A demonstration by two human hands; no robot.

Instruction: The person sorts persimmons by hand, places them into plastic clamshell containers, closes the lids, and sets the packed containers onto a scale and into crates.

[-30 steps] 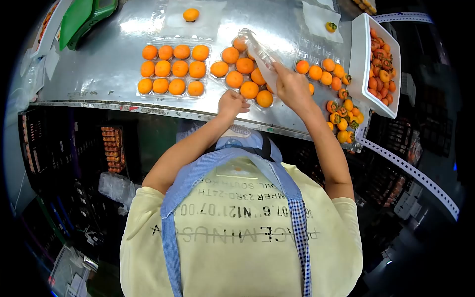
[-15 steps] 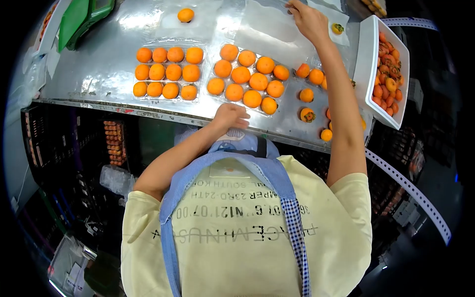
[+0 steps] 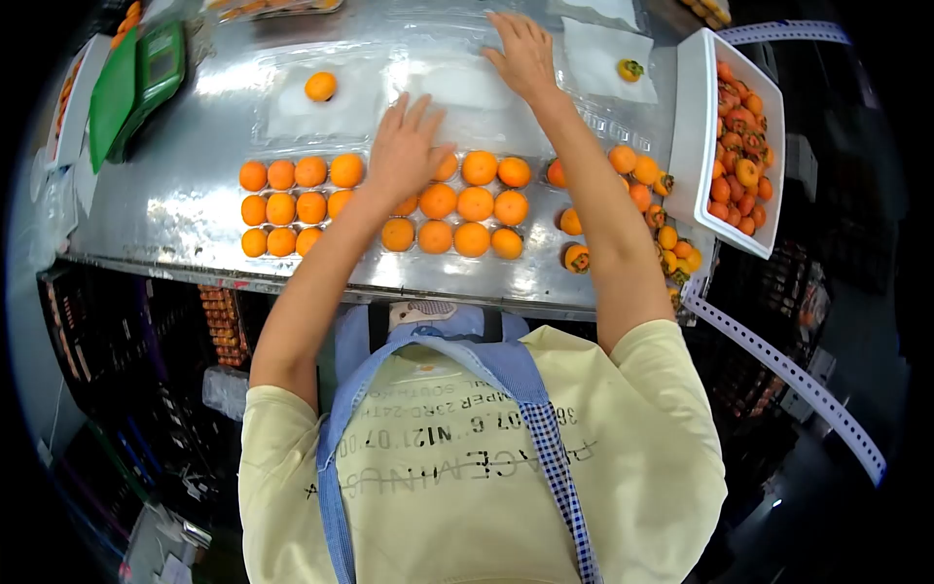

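Observation:
My left hand (image 3: 407,146) reaches over the table with its fingers spread, hiding part of the rows of orange persimmons (image 3: 438,201) set in a clear plastic tray. Its fingertips lie at the near edge of a clear tray with a white liner (image 3: 457,83). My right hand (image 3: 527,56) is open, its fingers stretched over the far right part of that liner. I see nothing held in either hand. Left of my left hand, a second group of persimmons (image 3: 280,207) stands in rows. One single persimmon (image 3: 320,87) sits on another lined tray farther back.
Loose persimmons (image 3: 640,198) lie near my right forearm. A white foam box (image 3: 689,146) full of small reddish fruit stands at the right edge. One greenish fruit (image 3: 630,70) rests on a white sheet. The green scale (image 3: 156,68) is at the far left.
My left hand has moved from the table's front edge up over the trays, its fingers now spread. The right hand has shifted left onto the liner. The view has also shifted.

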